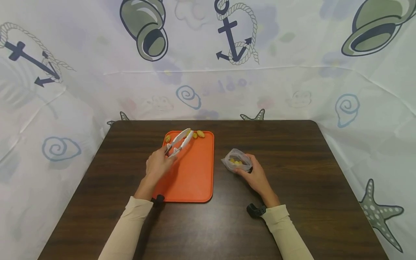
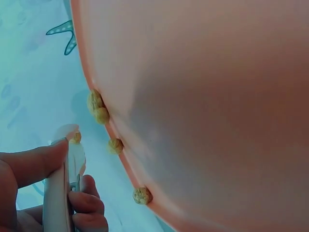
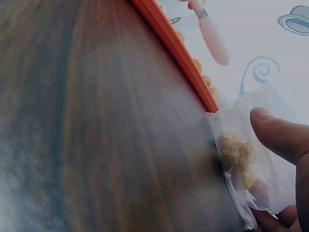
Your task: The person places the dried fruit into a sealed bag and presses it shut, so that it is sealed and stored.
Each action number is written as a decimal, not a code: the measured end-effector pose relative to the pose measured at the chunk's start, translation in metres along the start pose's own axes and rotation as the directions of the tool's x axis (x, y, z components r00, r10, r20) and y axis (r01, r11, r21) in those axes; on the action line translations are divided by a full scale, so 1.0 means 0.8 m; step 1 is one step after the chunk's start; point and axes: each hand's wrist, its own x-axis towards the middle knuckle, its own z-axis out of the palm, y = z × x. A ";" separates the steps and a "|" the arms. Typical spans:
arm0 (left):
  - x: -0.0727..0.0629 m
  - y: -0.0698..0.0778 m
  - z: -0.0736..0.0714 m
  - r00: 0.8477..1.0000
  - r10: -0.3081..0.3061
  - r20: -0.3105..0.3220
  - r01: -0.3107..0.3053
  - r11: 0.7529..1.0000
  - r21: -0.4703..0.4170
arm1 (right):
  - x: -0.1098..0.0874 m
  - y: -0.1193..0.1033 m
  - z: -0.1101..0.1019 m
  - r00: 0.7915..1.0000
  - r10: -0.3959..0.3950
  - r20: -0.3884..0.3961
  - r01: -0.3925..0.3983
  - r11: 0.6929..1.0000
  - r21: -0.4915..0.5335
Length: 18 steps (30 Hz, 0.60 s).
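Observation:
In the head view, my left hand grips a pair of white-tipped tongs over the far left part of an orange tray. A small yellowish-brown lump shows between the tong tips in the left wrist view. Several more wrinkled lumps lie along the tray's far edge. To the right of the tray, my right hand holds a clear plastic bag by its side, its mouth gaping. Inside the bag are several similar yellowish pieces, with my thumb pressed on the plastic.
The tray and bag are on a dark wood-grain table with rounded far corners. A white cloth printed with anchors, shells and starfish hangs behind and around it. Black bands circle my wrists below beige sleeves.

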 end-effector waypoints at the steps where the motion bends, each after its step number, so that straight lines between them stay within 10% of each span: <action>1: 0.000 0.000 0.000 1.000 0.001 -0.003 -0.001 1.000 -0.009 | 0.000 0.000 0.001 1.000 0.001 0.000 -0.001 1.000 0.001; 18: -0.014 0.008 0.000 0.996 0.063 -0.060 -0.063 0.998 -0.003 | 0.001 0.003 0.000 1.000 -0.004 0.005 0.004 1.000 0.001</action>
